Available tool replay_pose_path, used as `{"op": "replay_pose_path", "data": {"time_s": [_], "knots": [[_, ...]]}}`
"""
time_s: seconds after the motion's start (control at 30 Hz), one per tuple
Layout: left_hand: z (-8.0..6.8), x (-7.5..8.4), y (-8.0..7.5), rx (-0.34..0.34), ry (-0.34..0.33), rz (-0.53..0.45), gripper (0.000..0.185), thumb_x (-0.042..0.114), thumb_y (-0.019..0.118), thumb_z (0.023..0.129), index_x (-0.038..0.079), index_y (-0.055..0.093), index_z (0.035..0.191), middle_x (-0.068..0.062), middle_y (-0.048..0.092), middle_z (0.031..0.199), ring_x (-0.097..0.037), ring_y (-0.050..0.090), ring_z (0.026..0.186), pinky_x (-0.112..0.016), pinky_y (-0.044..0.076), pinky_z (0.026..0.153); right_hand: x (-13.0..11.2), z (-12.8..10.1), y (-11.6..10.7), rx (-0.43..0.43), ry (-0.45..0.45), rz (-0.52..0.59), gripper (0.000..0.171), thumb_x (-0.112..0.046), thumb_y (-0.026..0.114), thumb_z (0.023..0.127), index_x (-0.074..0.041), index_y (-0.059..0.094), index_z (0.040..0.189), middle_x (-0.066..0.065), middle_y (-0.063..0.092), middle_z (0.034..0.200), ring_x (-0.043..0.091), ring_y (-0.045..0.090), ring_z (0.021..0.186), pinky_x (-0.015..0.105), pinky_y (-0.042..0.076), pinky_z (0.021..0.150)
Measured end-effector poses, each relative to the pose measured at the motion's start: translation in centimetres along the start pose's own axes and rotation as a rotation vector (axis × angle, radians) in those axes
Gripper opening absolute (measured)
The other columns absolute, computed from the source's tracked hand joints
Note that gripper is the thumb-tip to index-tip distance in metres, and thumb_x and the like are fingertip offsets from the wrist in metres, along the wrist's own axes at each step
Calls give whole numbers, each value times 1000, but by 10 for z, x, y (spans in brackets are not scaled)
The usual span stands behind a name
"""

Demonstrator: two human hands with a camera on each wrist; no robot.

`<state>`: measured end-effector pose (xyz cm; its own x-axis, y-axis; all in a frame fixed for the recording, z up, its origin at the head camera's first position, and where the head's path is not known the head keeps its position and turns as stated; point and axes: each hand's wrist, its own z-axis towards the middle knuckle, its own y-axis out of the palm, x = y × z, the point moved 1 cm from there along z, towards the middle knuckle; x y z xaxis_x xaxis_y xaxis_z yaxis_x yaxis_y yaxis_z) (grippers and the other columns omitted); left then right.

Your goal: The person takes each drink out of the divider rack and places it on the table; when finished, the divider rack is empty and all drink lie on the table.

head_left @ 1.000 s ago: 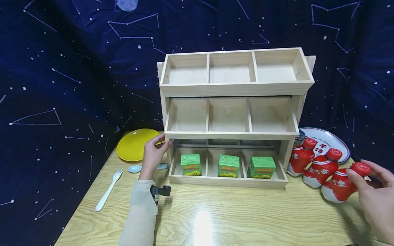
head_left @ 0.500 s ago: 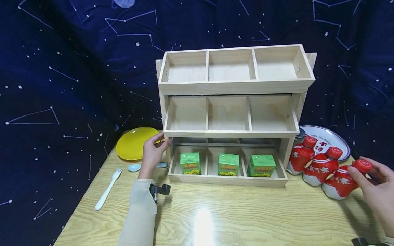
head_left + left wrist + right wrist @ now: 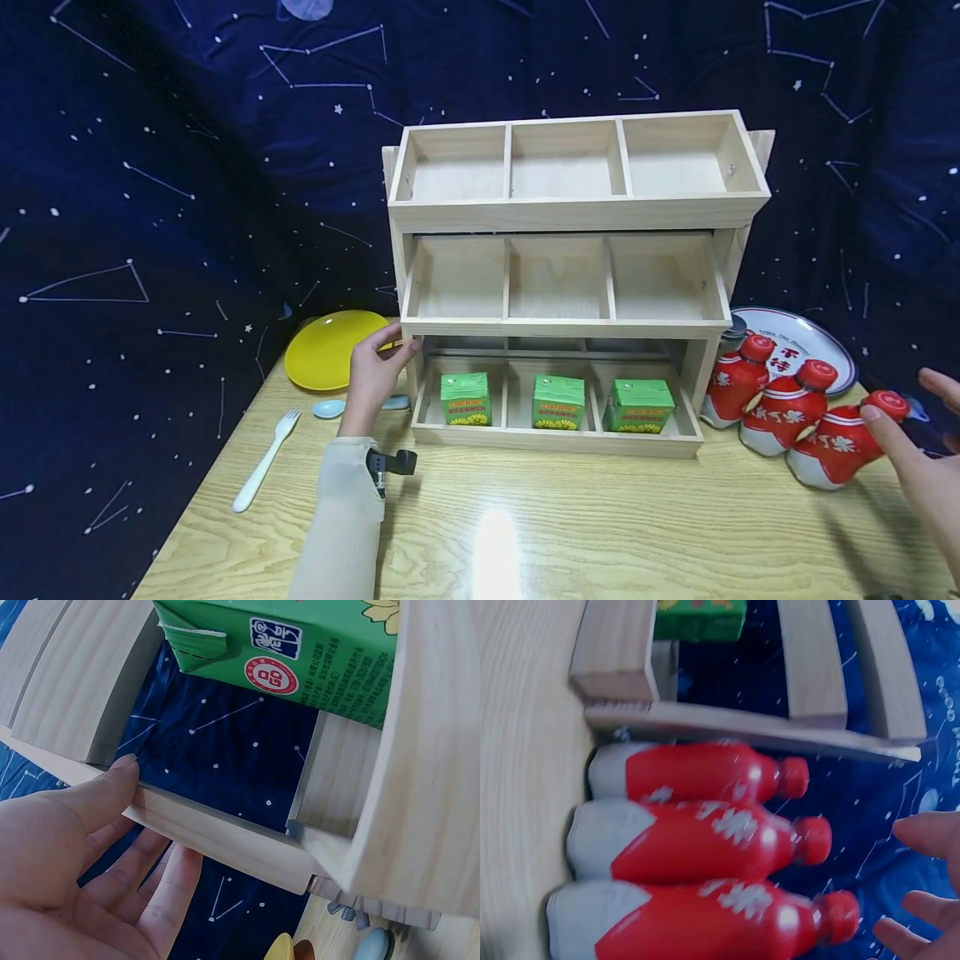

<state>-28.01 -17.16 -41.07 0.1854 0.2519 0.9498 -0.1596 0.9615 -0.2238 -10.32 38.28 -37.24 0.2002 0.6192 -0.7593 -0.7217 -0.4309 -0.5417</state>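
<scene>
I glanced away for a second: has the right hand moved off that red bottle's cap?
Yes. The right hand has opened and drawn back rightward; only a fingertip stays by the cap of the nearest red bottle, itself unmoved.

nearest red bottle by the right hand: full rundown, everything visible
The nearest red bottle has a red cap, red body with white markings and a white base; it looks like plastic. It stands at the table's right, last in a row of three, tilted in the head view, beside its neighbour. The right hand is open at its cap, one fingertip about touching it; no grip.
</scene>
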Motion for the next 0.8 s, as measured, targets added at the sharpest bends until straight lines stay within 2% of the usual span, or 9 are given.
{"op": "replay_pose_path", "data": {"time_s": [0.1, 0.2, 0.33, 0.4, 0.47, 0.57, 0.6, 0.67, 0.8], "knots": [[0, 0, 0, -2, -1, -4, 46, 23, 76, 88, 13, 64, 132, -8, 63, 126, -28, 63, 110, -39, 55, 92, -14, -9, -2, -6, 16, -1, 64, -17, 65, 96, -32, 39, 152, -7, 31, 158, 10, 22, 146, 27, 20, 117], [0, 0, 0, -5, -1, -5, 46, 24, 76, 89, 13, 64, 132, -8, 63, 126, -29, 63, 111, -39, 55, 92, -26, -18, -2, -18, 32, -10, 65, -16, 66, 95, -34, 39, 151, -5, 31, 158, 16, 24, 146, 29, 21, 117], [0, 1, 0, -6, -2, 0, 46, 24, 76, 89, 13, 64, 132, -8, 63, 125, -29, 64, 110, -39, 55, 92, -37, -28, 3, -62, -16, 21, 66, -15, 69, 93, -31, 41, 151, -1, 34, 156, 17, 34, 139, 24, 23, 116], [0, 1, 1, -5, -3, 1, 45, 24, 76, 89, 13, 64, 131, -8, 62, 126, -30, 64, 110, -40, 55, 93, -41, -33, 7, -86, -84, 57, 66, -13, 72, 90, -28, 45, 149, -2, 41, 149, 10, 42, 126, 12, 28, 108], [1, 1, 0, -6, -3, 5, 45, 24, 75, 89, 13, 65, 131, -8, 63, 125, -30, 64, 110, -40, 55, 93, -45, -37, 12, -118, -171, 104, 67, -10, 76, 87, -24, 49, 146, -5, 47, 140, 4, 47, 110, 5, 37, 94], [1, 0, 0, -3, -3, 10, 45, 23, 75, 89, 13, 65, 131, -8, 63, 123, -30, 64, 108, -40, 55, 92, -52, -42, 23, -163, -297, 190, 68, -3, 82, 80, -18, 56, 141, -13, 52, 128, -2, 51, 89, 0, 42, 68], [1, 0, 0, -3, -1, 9, 45, 23, 75, 89, 13, 65, 131, -9, 63, 123, -29, 65, 108, -40, 55, 92, -54, -43, 28, -193, -326, 201, 68, -3, 82, 80, -17, 56, 141, -15, 51, 127, -3, 51, 87, 0, 41, 64], [1, 0, 0, -3, 2, 11, 45, 23, 75, 89, 13, 65, 131, -9, 64, 121, -29, 66, 106, -39, 56, 91, -58, -46, 38, -232, -375, 237, 68, -1, 82, 78, -15, 57, 140, -12, 53, 130, -2, 52, 93, 2, 43, 68], [1, 0, -1, -4, 10, 2, 45, 23, 76, 89, 13, 65, 131, -10, 64, 121, -29, 66, 105, -38, 56, 90, -63, -51, 59, -326, -419, 222, 66, -9, 82, 81, -16, 55, 141, -2, 50, 138, -4, 43, 112, 1, 36, 80]]}}
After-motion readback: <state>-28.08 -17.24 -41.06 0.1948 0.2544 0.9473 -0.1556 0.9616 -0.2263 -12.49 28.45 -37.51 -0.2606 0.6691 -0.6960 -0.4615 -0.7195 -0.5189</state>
